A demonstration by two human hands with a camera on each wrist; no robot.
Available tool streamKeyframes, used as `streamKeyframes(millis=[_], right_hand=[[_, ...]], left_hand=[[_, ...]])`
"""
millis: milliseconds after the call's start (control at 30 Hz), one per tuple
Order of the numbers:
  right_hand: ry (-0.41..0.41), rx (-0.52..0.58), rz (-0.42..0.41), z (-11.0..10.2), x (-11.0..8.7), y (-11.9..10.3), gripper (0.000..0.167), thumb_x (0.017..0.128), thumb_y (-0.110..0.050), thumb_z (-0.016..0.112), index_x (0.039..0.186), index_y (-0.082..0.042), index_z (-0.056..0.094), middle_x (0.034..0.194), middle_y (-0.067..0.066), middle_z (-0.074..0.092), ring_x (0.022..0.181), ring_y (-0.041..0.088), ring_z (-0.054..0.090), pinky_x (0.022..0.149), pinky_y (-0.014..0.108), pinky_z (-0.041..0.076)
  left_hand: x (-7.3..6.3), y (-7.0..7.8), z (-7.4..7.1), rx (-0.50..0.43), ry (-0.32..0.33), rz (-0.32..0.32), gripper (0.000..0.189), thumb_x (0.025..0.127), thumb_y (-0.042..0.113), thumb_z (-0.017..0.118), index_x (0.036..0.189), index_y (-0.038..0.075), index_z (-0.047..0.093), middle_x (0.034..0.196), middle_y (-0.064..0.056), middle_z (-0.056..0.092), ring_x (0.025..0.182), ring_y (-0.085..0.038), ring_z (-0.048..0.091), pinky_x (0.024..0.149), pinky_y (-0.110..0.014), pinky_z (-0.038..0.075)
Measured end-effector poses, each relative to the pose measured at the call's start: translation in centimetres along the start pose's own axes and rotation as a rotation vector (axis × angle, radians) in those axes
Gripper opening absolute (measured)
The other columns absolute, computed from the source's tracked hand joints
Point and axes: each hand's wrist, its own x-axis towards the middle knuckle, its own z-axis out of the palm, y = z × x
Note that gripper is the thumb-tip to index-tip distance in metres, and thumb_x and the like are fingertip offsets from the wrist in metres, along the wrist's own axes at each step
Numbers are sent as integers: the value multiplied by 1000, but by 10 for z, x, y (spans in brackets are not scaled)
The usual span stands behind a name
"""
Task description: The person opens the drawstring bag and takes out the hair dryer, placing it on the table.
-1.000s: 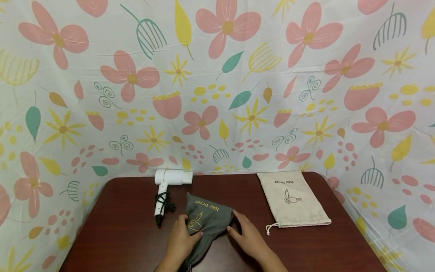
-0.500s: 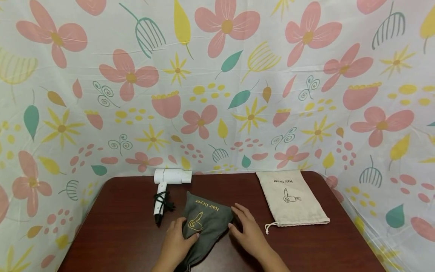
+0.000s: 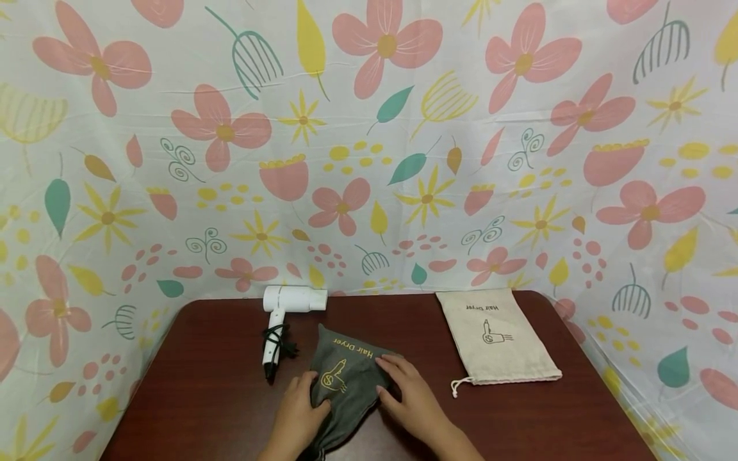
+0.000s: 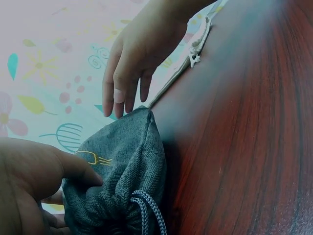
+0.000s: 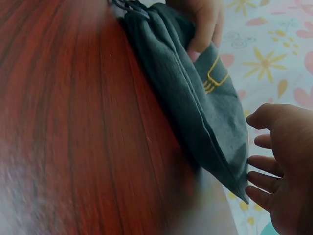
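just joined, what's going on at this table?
A person's left hand grips a dark-gray fabric drawstring pouch with yellow print; the right hand, fingers spread, is at its opposite edge. The pouch's neck is gathered. A white plastic hair dryer with black cord round its handle lies beyond, to the left; a flat beige cloth drawstring bag lies right.

Drawstring pouch (image 3: 354, 394): dark grey; yellow lettering (image 3: 353, 347) and dryer motif (image 3: 333, 376); cord (image 4: 157, 214) flecked grey-and-white. Second pouch (image 3: 507, 355): cream, dark print (image 3: 489, 332), white tie (image 3: 455, 386). Hair dryer (image 3: 294, 299): white; cable (image 3: 274, 339) black. Desk (image 3: 184, 384): reddish-brown, dark grain. Backdrop (image 3: 369, 160): white; pink, yellow, teal florals.
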Motion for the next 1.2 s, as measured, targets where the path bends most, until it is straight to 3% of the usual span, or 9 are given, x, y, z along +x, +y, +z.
streamKeyframes(millis=[433,900,1200], right_hand=[[-1,-53,-75,7,1,-13,50,95,-25,71,143,-19,58,149,4,53,137,27,51,100,49,51],[-2,-33,-109,7,4,-14,53,93,-25,72,143,-14,58,155,7,49,147,32,40,108,59,43],[-5,-49,-81,8,10,-7,55,94,-26,71,144,-9,57,157,11,45,149,36,36,107,63,41]], left_hand=[[6,2,3,-25,-33,-29,60,84,25,78,136,7,56,118,-14,59,103,-32,63,81,-52,52],[10,16,20,12,94,55,57,81,23,81,131,4,61,117,-20,63,105,-38,64,85,-55,52],[17,19,28,-14,141,81,53,80,26,84,128,9,67,114,-14,67,100,-33,67,81,-51,54]])
